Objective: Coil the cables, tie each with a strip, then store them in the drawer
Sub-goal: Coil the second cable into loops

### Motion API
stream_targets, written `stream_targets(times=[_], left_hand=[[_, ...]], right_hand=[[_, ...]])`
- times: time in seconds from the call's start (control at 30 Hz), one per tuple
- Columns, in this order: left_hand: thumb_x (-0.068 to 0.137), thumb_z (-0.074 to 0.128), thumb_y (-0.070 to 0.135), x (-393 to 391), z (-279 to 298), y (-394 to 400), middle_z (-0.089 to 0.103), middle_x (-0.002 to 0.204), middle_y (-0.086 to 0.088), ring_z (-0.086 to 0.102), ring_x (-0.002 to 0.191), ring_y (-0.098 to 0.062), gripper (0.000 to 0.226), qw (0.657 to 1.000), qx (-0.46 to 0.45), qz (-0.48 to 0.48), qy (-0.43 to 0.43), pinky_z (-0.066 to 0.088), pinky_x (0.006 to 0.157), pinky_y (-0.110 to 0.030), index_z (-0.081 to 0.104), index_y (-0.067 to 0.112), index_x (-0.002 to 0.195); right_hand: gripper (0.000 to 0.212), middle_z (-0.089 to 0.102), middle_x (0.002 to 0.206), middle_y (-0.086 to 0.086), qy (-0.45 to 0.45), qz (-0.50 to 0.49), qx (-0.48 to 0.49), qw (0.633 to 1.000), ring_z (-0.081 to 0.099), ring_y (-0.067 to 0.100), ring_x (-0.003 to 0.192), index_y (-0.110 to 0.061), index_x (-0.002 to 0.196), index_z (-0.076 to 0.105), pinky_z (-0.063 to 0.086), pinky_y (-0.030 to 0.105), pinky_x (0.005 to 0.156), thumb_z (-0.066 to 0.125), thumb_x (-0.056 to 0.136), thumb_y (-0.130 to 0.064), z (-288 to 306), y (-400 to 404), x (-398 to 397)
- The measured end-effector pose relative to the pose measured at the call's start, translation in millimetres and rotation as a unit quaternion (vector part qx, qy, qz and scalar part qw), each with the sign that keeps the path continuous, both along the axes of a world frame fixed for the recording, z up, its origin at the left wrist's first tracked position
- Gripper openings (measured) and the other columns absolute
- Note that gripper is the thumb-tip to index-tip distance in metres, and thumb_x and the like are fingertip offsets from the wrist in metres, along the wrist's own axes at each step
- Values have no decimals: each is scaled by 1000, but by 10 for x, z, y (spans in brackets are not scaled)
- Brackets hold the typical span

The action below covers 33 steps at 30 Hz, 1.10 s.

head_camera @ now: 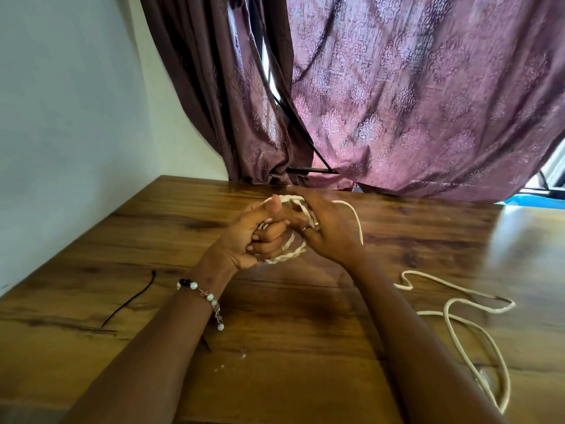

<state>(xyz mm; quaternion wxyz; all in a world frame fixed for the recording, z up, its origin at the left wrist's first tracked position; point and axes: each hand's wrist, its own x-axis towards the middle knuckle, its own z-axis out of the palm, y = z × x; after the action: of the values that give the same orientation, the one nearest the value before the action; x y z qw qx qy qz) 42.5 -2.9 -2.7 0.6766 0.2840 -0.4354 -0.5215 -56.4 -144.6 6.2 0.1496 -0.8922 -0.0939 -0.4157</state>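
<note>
A white cable is partly wound into a small coil (290, 252) held above the middle of the wooden table (305, 316). My left hand (253, 237) grips the coil with curled fingers and the thumb up. My right hand (324, 228) wraps around the coil's far side, fingers curled over its loops. The loose rest of the cable (464, 313) runs from my right hand down to the table and lies in slack bends at the right. A thin black tie strip (130, 301) lies flat on the table to the left of my left forearm.
A white wall borders the table on the left. Purple patterned curtains (397, 102) hang behind the table's far edge. A few white crumbs (241, 353) lie near the front between my arms. No drawer is in view.
</note>
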Motion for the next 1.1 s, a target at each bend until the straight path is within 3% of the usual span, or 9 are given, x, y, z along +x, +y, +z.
stream_targets(times=[0.13, 0.2, 0.3, 0.4, 0.5, 0.73, 0.87, 0.97, 1.1], left_hand=[[81, 71, 31, -46, 0, 13, 32, 34, 8, 23, 22, -2, 26, 999, 6, 30, -31, 13, 37, -13, 60, 12, 67], [85, 65, 24, -65, 14, -11, 33, 35, 8, 25, 23, -2, 27, 997, 14, 71, -24, 14, 36, -15, 57, 13, 61], [90, 58, 23, -114, 47, -71, 30, 37, 5, 25, 26, -4, 29, 978, 45, 201, -39, 18, 36, -13, 56, 12, 63], [83, 59, 28, -141, 57, -116, 29, 39, 4, 23, 27, -4, 25, 953, 61, 294, -49, 17, 37, -12, 51, 6, 76], [81, 59, 34, -121, 50, -118, 28, 38, 5, 21, 27, -3, 29, 947, 66, 312, -43, 15, 38, -13, 47, 9, 73], [79, 62, 43, -106, 52, -99, 27, 38, 4, 22, 26, -6, 40, 940, 109, 321, -45, 17, 38, -12, 44, 12, 63], [92, 57, 37, -158, 22, -175, 29, 39, 2, 23, 27, -8, 40, 921, 136, 360, -61, 20, 40, -14, 44, 14, 61], [93, 54, 36, -132, 26, -176, 28, 38, 4, 21, 26, -7, 42, 918, 141, 368, -36, 17, 39, -11, 40, 16, 59], [92, 55, 38, 79, 58, -74, 26, 35, 7, 20, 24, -6, 43, 895, 148, 414, 80, 18, 32, -9, 34, 20, 59]], right_hand=[[19, 60, 78, -4, 21, 31, 119, 992, 50, -13, 72, 8, 98, 58, 35, 3, 64, 57, 85, -6, -13, 18, -5], [20, 55, 78, -8, 43, 19, 144, 988, 49, -6, 70, 5, 98, 55, 34, 9, 62, 52, 78, 9, -22, 10, 19], [29, 59, 81, 9, 49, -34, 77, 995, 47, 12, 70, 3, 100, 51, 26, 20, 59, 50, 75, 18, -67, -16, 67], [33, 64, 88, 21, 69, -82, 51, 993, 56, 32, 75, 3, 111, 49, 24, 28, 58, 49, 80, 12, -69, -29, 74], [35, 64, 87, 24, 86, -98, 30, 991, 58, 40, 75, 1, 115, 47, 33, 34, 55, 49, 81, 7, -63, 7, 80], [33, 65, 70, 20, 77, -222, -85, 968, 60, 41, 57, -1, 116, 47, 24, 29, 46, 53, 84, -10, -102, 98, 93], [34, 67, 80, 18, 106, -301, -83, 944, 64, 39, 71, -5, 120, 38, 31, 34, 52, 46, 88, -10, -140, 131, 124], [33, 67, 92, 17, 105, -221, -18, 970, 63, 40, 83, -7, 118, 38, 37, 38, 58, 50, 91, -19, -198, 77, 143], [68, 53, 130, 11, 183, -51, 109, 976, 53, 26, 114, -11, 137, 38, 45, 37, 90, 62, 84, -46, -194, -13, 122]])
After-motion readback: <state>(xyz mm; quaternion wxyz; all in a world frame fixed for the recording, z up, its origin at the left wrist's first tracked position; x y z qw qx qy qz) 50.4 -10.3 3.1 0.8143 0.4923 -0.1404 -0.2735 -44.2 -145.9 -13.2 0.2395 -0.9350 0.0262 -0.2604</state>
